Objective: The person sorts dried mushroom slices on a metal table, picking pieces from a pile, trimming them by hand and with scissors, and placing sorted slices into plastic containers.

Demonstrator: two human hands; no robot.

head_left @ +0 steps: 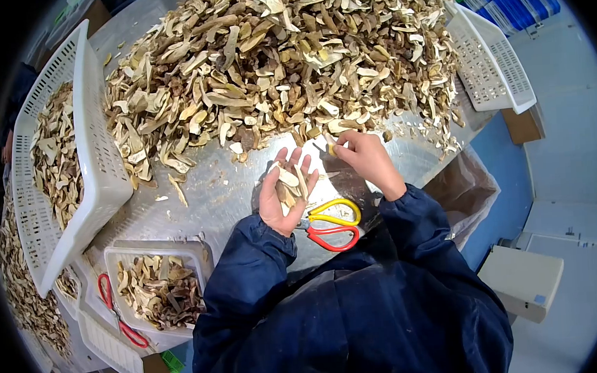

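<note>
My left hand (276,207) is turned palm up, its fingers curled around several dried mushroom slices (288,179). To its right, my right hand (370,157) pinches a small yellowish mushroom piece (332,147) between thumb and fingertips, just at the front edge of a large mushroom pile (291,64). Scissors (334,239) with one yellow and one red handle lie on the metal table (206,185), close beside my left wrist. Their blades are mostly hidden.
A white perforated basket (102,157) of slices stands tilted at left; another basket (489,58) is at right. Lower left, a plastic tub (204,260) holds slices beside red-handled scissors (105,291). A lined bin (473,186) stands right of the table.
</note>
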